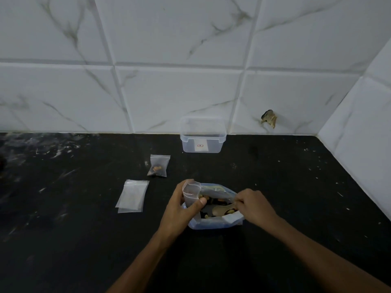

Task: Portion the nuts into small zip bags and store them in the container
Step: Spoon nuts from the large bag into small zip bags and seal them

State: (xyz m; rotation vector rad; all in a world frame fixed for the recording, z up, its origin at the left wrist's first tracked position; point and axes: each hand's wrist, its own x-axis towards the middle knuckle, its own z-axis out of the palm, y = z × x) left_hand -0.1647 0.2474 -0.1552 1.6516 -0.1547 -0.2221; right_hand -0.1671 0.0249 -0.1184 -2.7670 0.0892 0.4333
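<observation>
container (202,135) behind nut bag (213,220)

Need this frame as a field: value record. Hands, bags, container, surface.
left hand: holds a small zip bag upright at the large bag's mouth
right hand: pinches a spoon inside the large bag
large bag: open, nuts inside, on the counter
filled bag: nuts in it, lying on the counter, outside the container
empty bags: flat pile, left of the hands
container: clear, no lid on, by the wall
counter: black, speckled
</observation>
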